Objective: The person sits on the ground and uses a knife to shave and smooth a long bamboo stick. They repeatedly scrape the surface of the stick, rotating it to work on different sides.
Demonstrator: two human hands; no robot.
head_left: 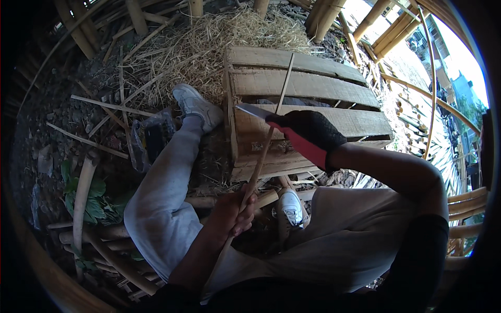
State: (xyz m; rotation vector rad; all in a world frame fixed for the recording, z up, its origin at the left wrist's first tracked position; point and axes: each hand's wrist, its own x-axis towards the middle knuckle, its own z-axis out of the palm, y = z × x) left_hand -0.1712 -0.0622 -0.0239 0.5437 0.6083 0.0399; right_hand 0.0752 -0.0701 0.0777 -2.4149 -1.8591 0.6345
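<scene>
Across the wooden crate [313, 88] slants a bamboo strip [264, 151]. Above the crate, the gloved right hand's [308, 133] grip is closed round a knife [253, 110]; on the crate's near side, the bare left hand [232, 211] clasps the strip. A knife skidding downward could cut it.

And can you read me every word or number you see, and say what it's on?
There are none I can read.
The knife, wooden crate and white shoes show no lettering I can make out.
The dark thing in clear plastic is too dim to tell.
</scene>
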